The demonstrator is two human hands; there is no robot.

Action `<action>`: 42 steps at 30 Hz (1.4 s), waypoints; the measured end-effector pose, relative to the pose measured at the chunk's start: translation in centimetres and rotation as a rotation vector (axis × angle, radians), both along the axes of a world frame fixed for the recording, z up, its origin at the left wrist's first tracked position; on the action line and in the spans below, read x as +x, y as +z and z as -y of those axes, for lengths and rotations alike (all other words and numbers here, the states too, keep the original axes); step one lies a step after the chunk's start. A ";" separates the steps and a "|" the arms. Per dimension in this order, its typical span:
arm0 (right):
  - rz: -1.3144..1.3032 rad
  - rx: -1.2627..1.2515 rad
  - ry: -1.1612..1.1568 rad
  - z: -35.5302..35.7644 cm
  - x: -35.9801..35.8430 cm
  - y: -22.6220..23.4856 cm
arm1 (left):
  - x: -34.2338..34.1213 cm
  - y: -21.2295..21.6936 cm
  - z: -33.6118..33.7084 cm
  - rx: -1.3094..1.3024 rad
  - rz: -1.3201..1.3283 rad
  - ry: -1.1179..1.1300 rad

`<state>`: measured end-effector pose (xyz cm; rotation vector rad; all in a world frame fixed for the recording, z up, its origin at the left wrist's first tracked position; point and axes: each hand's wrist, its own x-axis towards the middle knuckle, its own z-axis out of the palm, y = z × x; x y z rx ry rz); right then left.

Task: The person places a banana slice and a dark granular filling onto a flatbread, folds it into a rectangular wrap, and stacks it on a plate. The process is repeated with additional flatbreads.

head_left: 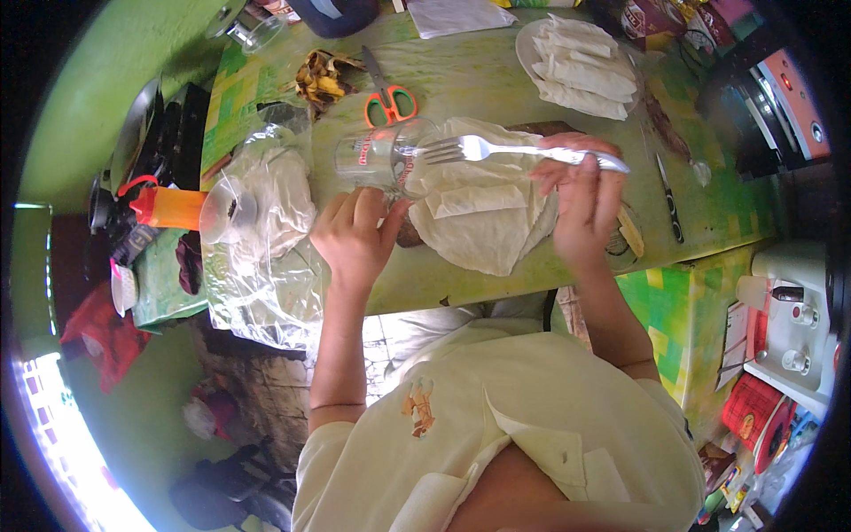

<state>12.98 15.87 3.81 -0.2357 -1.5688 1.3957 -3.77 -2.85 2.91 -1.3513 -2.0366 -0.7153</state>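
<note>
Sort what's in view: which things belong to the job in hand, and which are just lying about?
Likely job: clear glass in the left hand, fork in the right hand, pale sheets, rolls.
Likely lying about: scissors, knife, squeeze bottle.

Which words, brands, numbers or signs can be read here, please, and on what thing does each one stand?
Printed words are not copied here; this is where they stand.
Clear glass: red lettering, only partly clear.
Maroon packet: pale lettering, small and blurred.
Red container: dark print, too small to read.
</note>
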 end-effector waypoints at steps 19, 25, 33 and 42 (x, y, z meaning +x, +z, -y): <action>0.136 -0.497 0.172 0.2 -2.3 -1.7 | 1.2 -0.7 -1.6 -0.004 0.002 -0.055; 0.072 -0.495 0.171 -1.8 -0.8 -0.6 | 0.4 -0.9 -0.6 0.036 0.075 0.021; 0.078 -0.333 0.027 -3.7 1.0 -1.7 | -1.1 -1.5 1.8 0.065 0.193 0.182; 0.336 0.342 -0.098 -3.1 3.0 -2.3 | -1.6 -1.8 2.7 0.107 0.227 0.256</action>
